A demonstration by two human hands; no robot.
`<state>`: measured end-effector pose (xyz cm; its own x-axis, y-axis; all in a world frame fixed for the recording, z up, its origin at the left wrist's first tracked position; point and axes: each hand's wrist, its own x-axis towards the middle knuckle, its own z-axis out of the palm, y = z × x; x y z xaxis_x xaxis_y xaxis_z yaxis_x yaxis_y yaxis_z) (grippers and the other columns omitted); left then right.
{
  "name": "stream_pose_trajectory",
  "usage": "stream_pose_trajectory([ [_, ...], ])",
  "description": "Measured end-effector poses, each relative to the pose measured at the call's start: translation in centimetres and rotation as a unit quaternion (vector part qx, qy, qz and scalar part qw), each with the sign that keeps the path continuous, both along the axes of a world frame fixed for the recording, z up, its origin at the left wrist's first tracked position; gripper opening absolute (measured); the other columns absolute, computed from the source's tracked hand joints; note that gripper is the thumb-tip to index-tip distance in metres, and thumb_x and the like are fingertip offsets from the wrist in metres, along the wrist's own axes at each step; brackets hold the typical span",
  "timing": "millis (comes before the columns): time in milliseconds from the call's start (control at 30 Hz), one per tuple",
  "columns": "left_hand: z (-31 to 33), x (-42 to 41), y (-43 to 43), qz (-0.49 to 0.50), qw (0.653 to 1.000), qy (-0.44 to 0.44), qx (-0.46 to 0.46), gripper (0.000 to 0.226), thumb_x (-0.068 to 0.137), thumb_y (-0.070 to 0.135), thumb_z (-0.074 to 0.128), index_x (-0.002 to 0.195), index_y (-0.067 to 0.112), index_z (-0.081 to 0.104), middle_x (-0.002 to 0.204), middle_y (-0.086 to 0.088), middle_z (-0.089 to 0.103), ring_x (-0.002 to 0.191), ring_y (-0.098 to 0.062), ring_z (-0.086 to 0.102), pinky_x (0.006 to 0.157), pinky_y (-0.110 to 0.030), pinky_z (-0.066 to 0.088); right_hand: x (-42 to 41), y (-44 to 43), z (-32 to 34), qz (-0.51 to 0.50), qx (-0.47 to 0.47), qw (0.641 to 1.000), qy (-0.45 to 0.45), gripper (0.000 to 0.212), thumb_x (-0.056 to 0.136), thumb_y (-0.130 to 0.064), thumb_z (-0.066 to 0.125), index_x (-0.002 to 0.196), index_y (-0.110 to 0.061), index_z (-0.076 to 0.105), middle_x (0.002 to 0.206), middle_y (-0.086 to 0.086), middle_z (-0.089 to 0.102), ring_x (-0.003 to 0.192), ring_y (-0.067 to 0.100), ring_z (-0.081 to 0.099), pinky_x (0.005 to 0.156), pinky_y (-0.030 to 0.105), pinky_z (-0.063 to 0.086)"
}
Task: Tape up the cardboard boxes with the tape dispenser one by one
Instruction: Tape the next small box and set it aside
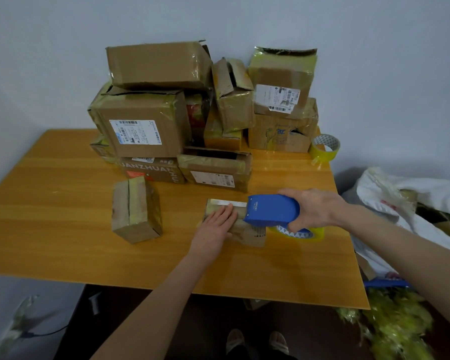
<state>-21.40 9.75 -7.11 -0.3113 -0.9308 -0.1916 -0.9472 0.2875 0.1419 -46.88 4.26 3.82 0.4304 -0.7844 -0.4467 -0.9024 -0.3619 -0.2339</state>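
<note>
A small flat cardboard box (247, 233) lies on the wooden table (63, 203) in front of me. My left hand (216, 227) presses flat on its top with straight fingers. My right hand (315, 209) grips the blue tape dispenser (270, 210), whose front end sits on the box's right part. The dispenser's yellowish tape roll (299, 233) shows below it. Another small box (135, 209), wrapped in tape, stands upright to the left.
A pile of several worn cardboard boxes (146, 133) fills the back of the table against the wall. A spare tape roll (324, 149) sits at the back right edge. A white sack (405, 193) and a heap of crumpled yellow tape (398, 323) lie at the right.
</note>
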Motion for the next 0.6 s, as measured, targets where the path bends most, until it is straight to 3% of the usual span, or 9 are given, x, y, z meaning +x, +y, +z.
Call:
stream_pose_trajectory([
  [167, -0.5, 0.7, -0.5, -0.021, 1.0, -0.008, 0.012, 0.064, 0.102, 0.023, 0.039, 0.153, 0.025, -0.001, 0.161, 0.005, -0.008, 0.149, -0.014, -0.006, 0.122, -0.036, 0.007, -1.4, -0.1, 0.1, -0.005, 0.013, 1.0, -0.012, 0.079, 0.075, -0.042, 0.072, 0.142, -0.041, 0.029, 0.104, -0.011, 0.055, 0.095, 0.017, 0.056, 0.079, 0.038, 0.054],
  [400, -1.0, 0.7, -0.3, -0.026, 1.0, 0.002, -0.014, 0.063, 0.102, 0.022, 0.04, 0.153, 0.026, 0.002, 0.161, 0.008, -0.003, 0.149, -0.013, -0.003, 0.12, -0.032, 0.006, -3.4, 0.6, -1.7, -0.06, 0.087, 0.992, -0.067, 0.072, 0.069, -0.033, 0.074, 0.126, -0.05, 0.033, 0.104, -0.013, 0.058, 0.091, 0.014, 0.061, 0.081, 0.042, 0.055],
  [500, -1.1, 1.1, -0.2, -0.021, 1.0, 0.01, -0.017, 0.063, 0.101, 0.02, 0.043, 0.153, 0.026, 0.009, 0.161, 0.008, 0.005, 0.149, -0.015, 0.004, 0.12, -0.04, 0.018, -4.6, 0.9, -1.9, -0.074, 0.109, 0.988, -0.074, 0.071, 0.069, -0.029, 0.075, 0.127, -0.046, 0.038, 0.105, -0.01, 0.06, 0.093, 0.014, 0.062, 0.083, 0.042, 0.055],
  [600, -1.0, 1.3, 0.1, -0.027, 0.999, 0.034, -0.014, 0.064, 0.094, 0.013, 0.056, 0.151, 0.021, 0.026, 0.158, 0.003, 0.021, 0.147, -0.02, 0.019, 0.114, -0.046, 0.031, -5.4, 1.1, -2.0, -0.082, 0.104, 0.991, -0.029, 0.078, 0.06, -0.043, 0.071, 0.13, -0.045, 0.036, 0.106, -0.01, 0.061, 0.095, 0.015, 0.062, 0.085, 0.043, 0.054],
])
